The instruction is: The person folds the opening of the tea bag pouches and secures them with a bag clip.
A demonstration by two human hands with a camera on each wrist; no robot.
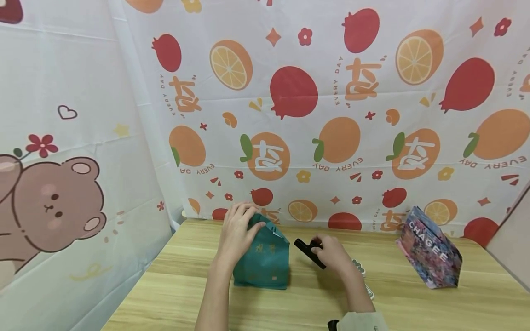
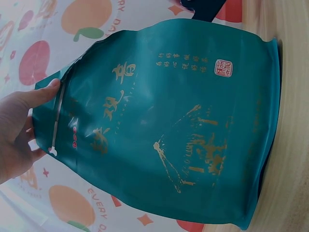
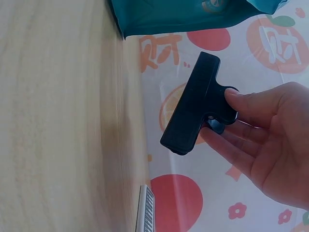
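A teal tea bag (image 2: 145, 125) with gold characters stands upright on the table, its top folded over. My left hand (image 1: 239, 234) grips that folded top; in the left wrist view the thumb (image 2: 46, 93) presses on the near face while the other fingers go behind. To the right of the bag, my right hand (image 1: 333, 253) holds a black bag clip (image 3: 193, 106) by its handles, thumb on one and fingers on the other. The clip (image 1: 310, 253) is in the air, apart from the bag.
A colorful pouch marked CHAGEE (image 1: 432, 250) stands tilted at the table's right. Small flat pieces (image 1: 359, 266) lie partly hidden behind the right forearm. A printed cloth (image 1: 290, 151) hangs along the back edge of the wood-grain table (image 1: 165, 285).
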